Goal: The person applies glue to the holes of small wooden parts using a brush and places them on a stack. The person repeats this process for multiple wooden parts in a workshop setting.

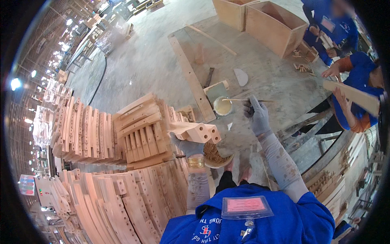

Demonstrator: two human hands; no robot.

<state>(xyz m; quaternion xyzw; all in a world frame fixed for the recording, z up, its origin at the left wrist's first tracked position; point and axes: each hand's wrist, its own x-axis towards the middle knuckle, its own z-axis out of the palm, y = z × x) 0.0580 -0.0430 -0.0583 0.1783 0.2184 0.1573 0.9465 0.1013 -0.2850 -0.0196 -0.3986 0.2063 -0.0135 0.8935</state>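
Observation:
My left hand [187, 146], in a grey glove, is closed around a few pale wooden bars [197, 132] with round holes in their end faces. My gloved right hand [257, 116] pinches a thin wooden stick [243, 100]. The stick's far end lies over a round tub [222, 113] of cream-coloured paste, which looks like glue. Just below the wooden bars stands a bowl [222, 164] filled with small brown wooden pieces, apparently dowels.
Stacks of drilled wooden parts [138, 199] rise at my left, with another stack [142, 134] beyond. A long wooden strip [191, 77] lies past the tub, near a white half-round piece [241, 77]. Large wooden boxes [272, 30] stand far right. Co-workers [359, 89] handle wood at right.

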